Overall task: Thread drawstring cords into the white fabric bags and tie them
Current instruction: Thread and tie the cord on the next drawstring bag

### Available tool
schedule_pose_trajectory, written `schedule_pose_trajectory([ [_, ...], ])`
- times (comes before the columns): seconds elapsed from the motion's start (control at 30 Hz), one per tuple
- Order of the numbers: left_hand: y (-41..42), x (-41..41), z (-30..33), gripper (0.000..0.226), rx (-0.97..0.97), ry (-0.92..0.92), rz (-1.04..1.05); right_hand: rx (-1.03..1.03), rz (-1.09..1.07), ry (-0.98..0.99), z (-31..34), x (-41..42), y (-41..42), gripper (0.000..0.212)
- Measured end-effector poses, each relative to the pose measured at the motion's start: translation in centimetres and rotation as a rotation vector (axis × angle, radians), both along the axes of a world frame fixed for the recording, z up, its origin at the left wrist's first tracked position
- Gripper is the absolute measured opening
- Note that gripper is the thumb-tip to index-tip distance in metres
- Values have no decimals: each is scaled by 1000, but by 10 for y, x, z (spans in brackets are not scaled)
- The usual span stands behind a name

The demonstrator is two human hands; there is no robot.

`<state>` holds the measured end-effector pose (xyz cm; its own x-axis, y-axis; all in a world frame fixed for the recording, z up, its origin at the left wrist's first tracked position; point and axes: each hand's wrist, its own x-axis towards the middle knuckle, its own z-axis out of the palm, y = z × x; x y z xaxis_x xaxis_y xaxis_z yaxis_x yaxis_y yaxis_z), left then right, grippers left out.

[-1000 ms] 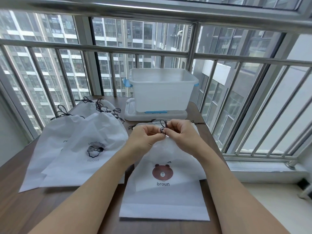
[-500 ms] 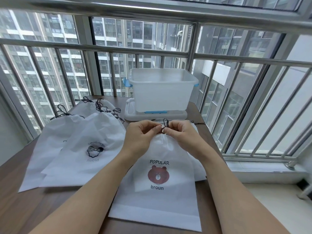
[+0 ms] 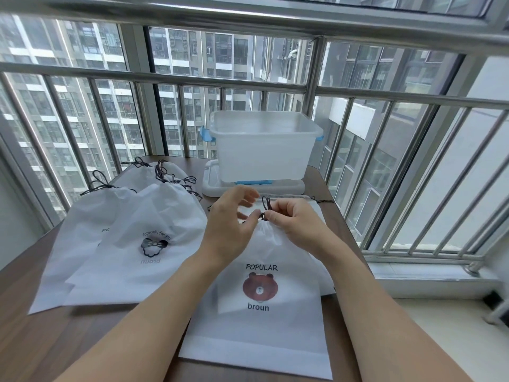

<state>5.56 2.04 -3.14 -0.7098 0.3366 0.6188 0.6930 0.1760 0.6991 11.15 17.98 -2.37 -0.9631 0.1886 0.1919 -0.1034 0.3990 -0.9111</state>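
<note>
A white fabric bag (image 3: pixel 259 323) printed with a brown bear and "POPULAR broun" lies in front of me, its mouth gathered. A dark drawstring cord (image 3: pixel 265 206) sticks up in a loop from the gathered mouth. My right hand (image 3: pixel 294 224) pinches the cord at the knot. My left hand (image 3: pixel 231 224) is beside it, thumb tip close to the knot, its fingers spread and blurred. Another white bag (image 3: pixel 319 213) lies underneath, mostly hidden.
Several tied white bags (image 3: pixel 143 244) are stacked on the left of the wooden table (image 3: pixel 55 348). A translucent plastic bin (image 3: pixel 261 144) stands on its lid at the table's far edge. Metal window bars (image 3: pixel 385 172) close off the back and right.
The bag's mouth has drawn tighter and the bag slid toward me. My left hand has let go of the cord and its fingers have spread. My right hand keeps its pinch.
</note>
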Motion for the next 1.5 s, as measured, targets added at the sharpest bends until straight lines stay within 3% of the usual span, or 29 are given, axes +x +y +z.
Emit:
schedule_pose_trajectory([
  [0.1, -1, -1, 0, 26, -41, 183, 18, -12, -5, -7, -1, -1, 0, 32],
  [0.23, 2, 3, -2, 24, -50, 213, -61, -50, 11, -16, -1, -2, 1, 17],
  [0.3, 2, 3, -2, 25, -49, 200, -64, -74, 34, -13, 0, 0, -2, 27],
  [0.37, 0, 3, -1, 26, -48, 160, -63, -90, 69, -17, 2, 2, -2, 38],
  [0.5, -1, 5, 3, 25, -15, -52, -97, -185, 119, -59, 4, 4, 6, 10],
  [0.6, 0, 4, 1, 20, -24, -153, -105, -122, 123, -56, 3, 4, 7, 10],
  [0.73, -1, 0, 0, 13, -72, -174, -88, -49, 90, -42, 3, 3, 3, 21],
  [0.83, -1, -1, 0, 9, -111, -159, -72, 11, 66, -7, 2, 3, 6, 9],
  [0.93, 0, -3, -2, 6, -146, -178, -70, 65, 38, 13, 0, 0, 6, 18],
  [1.07, 2, -7, -4, 11, -182, -268, -110, 57, 25, 10, -1, 0, 7, 10],
  [1.17, 1, -11, -8, 17, -143, -441, -209, 73, 34, 33, 0, 0, 8, 3],
  [1.3, -4, -10, -5, 23, -66, -558, -273, 117, 34, 58, 1, 0, 6, 11],
  [1.43, -3, -6, -2, 5, 48, -560, -276, 56, 34, 43, 1, 2, 8, 13],
  [1.5, -4, -9, -3, 24, 120, -600, -296, 5, 40, 27, 2, 3, 8, 17],
])
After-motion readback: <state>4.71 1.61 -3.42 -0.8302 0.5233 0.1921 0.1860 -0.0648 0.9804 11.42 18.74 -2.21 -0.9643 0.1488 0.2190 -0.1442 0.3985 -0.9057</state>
